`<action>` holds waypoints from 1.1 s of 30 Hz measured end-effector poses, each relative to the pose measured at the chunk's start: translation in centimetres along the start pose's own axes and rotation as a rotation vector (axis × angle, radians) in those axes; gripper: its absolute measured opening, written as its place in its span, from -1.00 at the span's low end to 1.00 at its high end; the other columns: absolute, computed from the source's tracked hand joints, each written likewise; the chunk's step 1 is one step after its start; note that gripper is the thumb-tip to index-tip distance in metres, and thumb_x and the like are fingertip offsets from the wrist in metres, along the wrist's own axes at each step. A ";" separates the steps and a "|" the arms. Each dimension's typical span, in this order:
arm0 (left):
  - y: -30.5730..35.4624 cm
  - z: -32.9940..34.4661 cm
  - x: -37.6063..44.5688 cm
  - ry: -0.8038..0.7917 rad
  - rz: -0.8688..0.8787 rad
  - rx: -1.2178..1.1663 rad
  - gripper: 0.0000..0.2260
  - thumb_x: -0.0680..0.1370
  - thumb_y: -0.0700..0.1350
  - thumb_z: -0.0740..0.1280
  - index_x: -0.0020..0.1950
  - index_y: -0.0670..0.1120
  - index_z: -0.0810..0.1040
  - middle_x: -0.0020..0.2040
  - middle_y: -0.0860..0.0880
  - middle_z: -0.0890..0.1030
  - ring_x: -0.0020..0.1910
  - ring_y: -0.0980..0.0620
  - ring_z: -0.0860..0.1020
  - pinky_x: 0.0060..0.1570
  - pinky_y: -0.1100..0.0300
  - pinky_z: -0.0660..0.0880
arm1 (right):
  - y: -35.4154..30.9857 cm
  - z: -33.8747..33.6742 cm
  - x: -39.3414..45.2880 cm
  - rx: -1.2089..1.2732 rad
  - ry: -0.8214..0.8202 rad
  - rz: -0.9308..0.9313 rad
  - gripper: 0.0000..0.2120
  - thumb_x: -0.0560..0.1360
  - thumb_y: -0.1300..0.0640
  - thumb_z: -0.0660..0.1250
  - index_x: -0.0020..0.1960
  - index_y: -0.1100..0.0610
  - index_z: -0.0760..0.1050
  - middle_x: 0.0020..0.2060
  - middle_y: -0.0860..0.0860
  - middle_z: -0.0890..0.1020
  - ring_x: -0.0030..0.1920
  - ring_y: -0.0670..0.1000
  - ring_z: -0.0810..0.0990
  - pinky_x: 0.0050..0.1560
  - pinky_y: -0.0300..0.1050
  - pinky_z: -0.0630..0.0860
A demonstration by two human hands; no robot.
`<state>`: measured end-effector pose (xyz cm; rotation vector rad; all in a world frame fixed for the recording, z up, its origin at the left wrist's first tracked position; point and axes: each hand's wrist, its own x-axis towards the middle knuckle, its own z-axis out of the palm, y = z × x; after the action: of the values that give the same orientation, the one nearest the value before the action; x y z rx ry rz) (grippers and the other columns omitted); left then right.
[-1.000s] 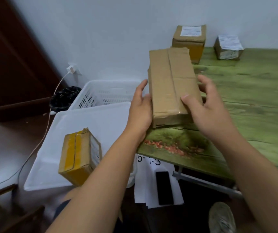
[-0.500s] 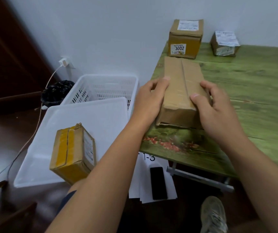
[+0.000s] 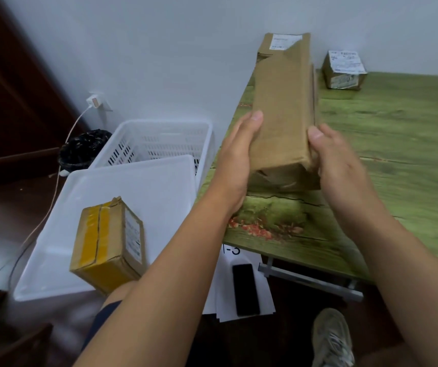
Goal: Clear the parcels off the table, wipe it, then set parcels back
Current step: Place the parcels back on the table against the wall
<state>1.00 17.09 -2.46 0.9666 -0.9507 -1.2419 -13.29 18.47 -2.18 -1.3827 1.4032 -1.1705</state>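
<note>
Green table point(image 3: 398, 144): left hand point(image 3: 235, 165), right hand point(image 3: 337, 160) gripping parcel point(image 3: 281, 115).

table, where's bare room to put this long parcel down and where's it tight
The green table is bare right of the long parcel, in front of the small labelled parcel, and along the near edge below both hands. It is crowded at the far left corner, where a taller box stands behind the long parcel.

Views: I have 1, head-worn.
Facing: forward and down, over the green table's point(image 3: 398, 144) left end.
Range: close; forearms fill my lower frame.
</note>
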 end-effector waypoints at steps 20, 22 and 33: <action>-0.2 -0.4 0.3 -0.025 -0.197 0.171 -0.44 0.57 -0.20 0.34 0.51 0.05 0.22 0.25 -0.02 0.58 0.10 -0.01 0.64 0.12 0.02 0.57 | 0.6 -2.1 1.6 -0.084 0.129 -0.055 -0.61 0.47 0.09 0.20 0.21 -0.26 0.53 0.10 -0.17 0.60 0.19 -0.02 0.59 0.27 0.15 0.50; -0.3 -0.3 0.3 -0.013 -0.222 0.155 -0.40 0.56 -0.22 0.32 0.55 0.03 0.17 0.28 -0.06 0.57 0.10 -0.03 0.63 0.10 0.01 0.57 | 0.4 -2.3 1.5 -0.070 0.107 0.009 -0.71 0.44 -0.02 0.16 -0.08 -0.14 0.67 -0.01 -0.15 0.70 0.10 -0.04 0.64 0.24 0.16 0.52; 1.1 -0.7 -0.6 -0.022 -0.129 0.339 -0.49 0.34 -0.12 0.25 0.30 -0.02 0.55 0.09 -0.05 0.69 0.10 -0.11 0.64 0.18 -0.16 0.52 | 0.7 -2.0 1.8 -0.152 -0.024 0.089 -0.51 0.52 -0.03 0.34 0.42 -0.08 0.33 0.18 -0.08 0.58 0.07 -0.03 0.62 0.21 0.09 0.53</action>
<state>1.96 17.81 -1.67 1.2980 -1.1547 -1.2222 -15.48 16.83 -2.29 -1.4175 1.5470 -1.0041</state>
